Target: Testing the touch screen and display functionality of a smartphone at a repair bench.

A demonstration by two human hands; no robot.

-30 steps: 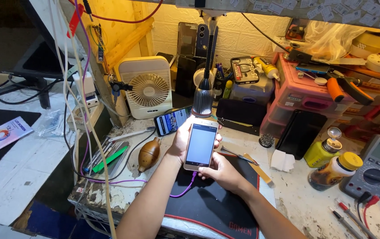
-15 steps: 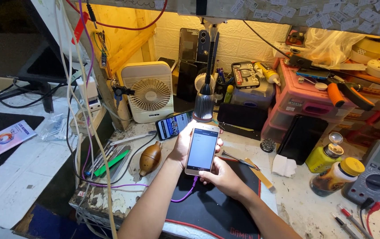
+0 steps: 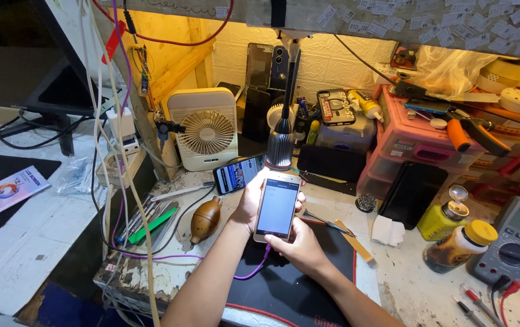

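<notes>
A white smartphone [image 3: 278, 206] with a lit screen is held upright over a black work mat [image 3: 284, 284]. My left hand [image 3: 249, 203] wraps around the phone's left side and back. At the phone's bottom end, my right hand [image 3: 296, 248] grips it with the thumb near the lower edge. A purple cable [image 3: 254, 269] plugs into the phone's bottom and runs left across the bench. A second phone [image 3: 239, 174] with a lit screen lies just behind, below the lamp [image 3: 280, 142].
A small white fan [image 3: 204, 127] stands at the back left. Brown blower bulb [image 3: 204, 219] and hand tools [image 3: 151, 221] lie left of the mat. Right: pink storage drawers [image 3: 414, 148], a dark phone [image 3: 413, 194], two yellow bottles [image 3: 460, 245], a multimeter [image 3: 514, 242]. Tweezers [image 3: 326, 221] rest nearby.
The view has shifted slightly; the phone sits a little lower and more to the right in view. Both hands keep the same hold on it.
</notes>
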